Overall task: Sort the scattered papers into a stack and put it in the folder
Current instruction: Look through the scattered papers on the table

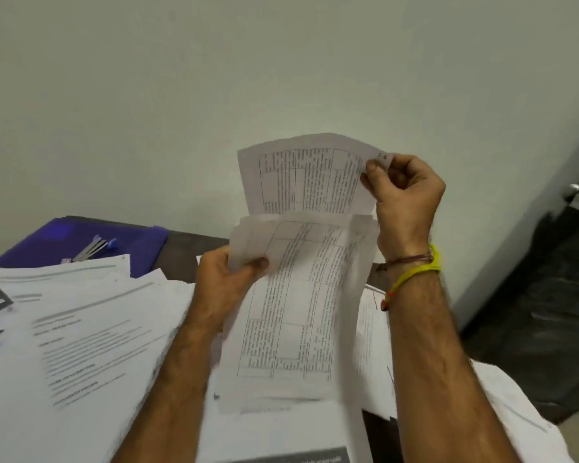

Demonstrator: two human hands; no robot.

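I see my left hand (226, 282) gripping a sheaf (291, 312) of printed sheets, raised above the table. My right hand (403, 192) pinches the corner of one sheet (308, 178), lifted above it. Loose papers (81, 335) cover the table; the purple folder (47, 242) lies open behind them.

The print on the held sheets (301, 295) is too blurred to read, and the scattered papers (81, 345) run off the left edge
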